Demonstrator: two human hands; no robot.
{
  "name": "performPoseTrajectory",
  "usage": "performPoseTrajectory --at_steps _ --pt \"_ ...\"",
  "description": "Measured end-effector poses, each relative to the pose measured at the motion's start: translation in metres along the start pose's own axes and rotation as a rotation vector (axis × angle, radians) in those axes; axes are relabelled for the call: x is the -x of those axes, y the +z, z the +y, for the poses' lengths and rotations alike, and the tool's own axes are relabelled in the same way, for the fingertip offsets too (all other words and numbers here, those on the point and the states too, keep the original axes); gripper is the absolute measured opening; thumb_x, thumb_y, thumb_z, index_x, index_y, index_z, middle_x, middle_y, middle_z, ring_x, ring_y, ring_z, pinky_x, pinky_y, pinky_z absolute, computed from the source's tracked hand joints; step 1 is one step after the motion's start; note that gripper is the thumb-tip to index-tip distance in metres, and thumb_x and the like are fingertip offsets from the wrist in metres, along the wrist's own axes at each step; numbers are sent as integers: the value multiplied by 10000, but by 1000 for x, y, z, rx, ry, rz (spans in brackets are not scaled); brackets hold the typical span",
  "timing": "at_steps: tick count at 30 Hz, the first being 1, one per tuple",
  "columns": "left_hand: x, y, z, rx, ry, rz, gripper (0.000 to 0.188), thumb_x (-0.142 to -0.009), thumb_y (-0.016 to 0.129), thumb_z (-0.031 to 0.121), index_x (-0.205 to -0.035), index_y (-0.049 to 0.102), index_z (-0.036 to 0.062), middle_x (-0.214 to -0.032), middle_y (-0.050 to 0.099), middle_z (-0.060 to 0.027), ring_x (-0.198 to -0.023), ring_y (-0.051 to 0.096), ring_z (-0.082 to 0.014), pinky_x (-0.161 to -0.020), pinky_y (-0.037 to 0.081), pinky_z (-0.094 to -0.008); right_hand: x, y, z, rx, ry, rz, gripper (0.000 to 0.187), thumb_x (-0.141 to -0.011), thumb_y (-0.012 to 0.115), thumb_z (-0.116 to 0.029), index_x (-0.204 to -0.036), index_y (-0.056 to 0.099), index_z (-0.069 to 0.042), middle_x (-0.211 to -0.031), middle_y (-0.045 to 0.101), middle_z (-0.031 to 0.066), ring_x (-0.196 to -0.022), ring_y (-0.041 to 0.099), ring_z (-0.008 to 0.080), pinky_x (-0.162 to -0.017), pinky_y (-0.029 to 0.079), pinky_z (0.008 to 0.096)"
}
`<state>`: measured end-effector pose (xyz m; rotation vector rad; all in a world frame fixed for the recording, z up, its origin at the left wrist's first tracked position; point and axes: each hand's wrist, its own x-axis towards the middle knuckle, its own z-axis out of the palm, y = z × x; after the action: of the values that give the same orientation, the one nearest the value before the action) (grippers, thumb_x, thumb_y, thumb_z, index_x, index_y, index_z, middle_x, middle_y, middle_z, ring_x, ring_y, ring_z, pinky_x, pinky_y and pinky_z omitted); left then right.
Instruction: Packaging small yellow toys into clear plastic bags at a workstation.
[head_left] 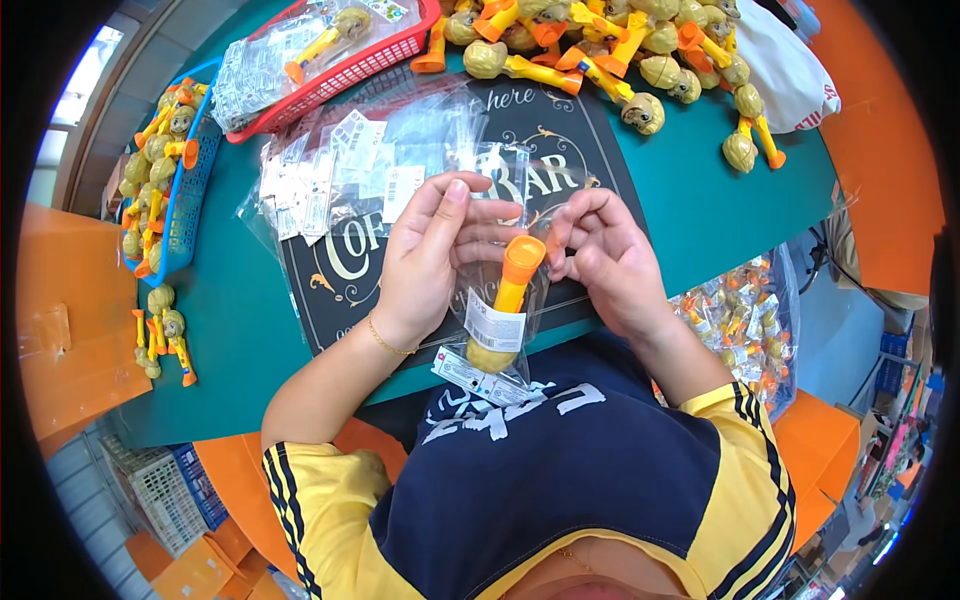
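bagged toy [510, 290] is at center frame, a bit below middle, in front of the shirt: orange cup-shaped end up, gold round end down, leaning slightly right at the top. clear bag [537, 300] sits around it; white barcode label [495, 327] across its lower part, printed strip [478, 378] at the bottom end. left hand [440, 240] is left of the toy, fingers stretched toward it and slightly apart, thumb up by the index finger; can't tell if film is pinched there. right hand [605, 250] is just right of the toy, fingers curled, thumb and index tips near the bag edge; film too clear to tell if they're gripping. under the hands: black mat [590, 125] with pale lettering, on a green table [730, 210]. flat clear bags [400, 140] with labels spread above the left hand. red basket [345, 82] upper left, blue basket [187, 220] of toys far left, loose toy pile [620, 40] top center-right, bagged batch [740, 315] right of the right forearm.
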<state>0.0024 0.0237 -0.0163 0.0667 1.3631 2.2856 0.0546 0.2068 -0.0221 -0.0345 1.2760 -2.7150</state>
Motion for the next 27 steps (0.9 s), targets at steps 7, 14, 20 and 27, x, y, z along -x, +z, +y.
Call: performPoseTrajectory --at_steps 7,14,20,27 --pt "2 1 1 -11 10 -4 271 -991 374 263 -1115 458 38 -986 630 -175 -859 662 -223 -731 547 -288 -3 -6 -5 313 -49 -50 56 -894 529 -79 -915 500 -36 -929 504 63 -763 527 116 -684 453 245" --pt "-1 -1 5 -59 58 87 289 -989 382 279 -1117 466 33 -1000 626 -176 -844 652 -206 -738 535 -285 -2 -12 -12 285 -98 26 87 -920 503 -128 -927 498 -41 -963 505 59 -789 526 115 -695 450 235" --pt "5 6 3 -137 88 41 294 -990 381 281 -1119 465 31 -1006 626 -171 -861 652 -208 -756 534 -291 -8 5 -11 344 -74 5 131 -862 610 -63 -972 545 -32 -940 543 22 -797 526 80 -705 443 208" --pt "4 2 3 -110 100 32 303 -990 379 284 -1122 469 26 -1045 614 -177 -915 641 -222 -759 535 -297 -6 -2 -7 313 -15 44 64 -886 562 -90 -910 532 -39 -853 528 22 -720 488 78 -649 404 206"
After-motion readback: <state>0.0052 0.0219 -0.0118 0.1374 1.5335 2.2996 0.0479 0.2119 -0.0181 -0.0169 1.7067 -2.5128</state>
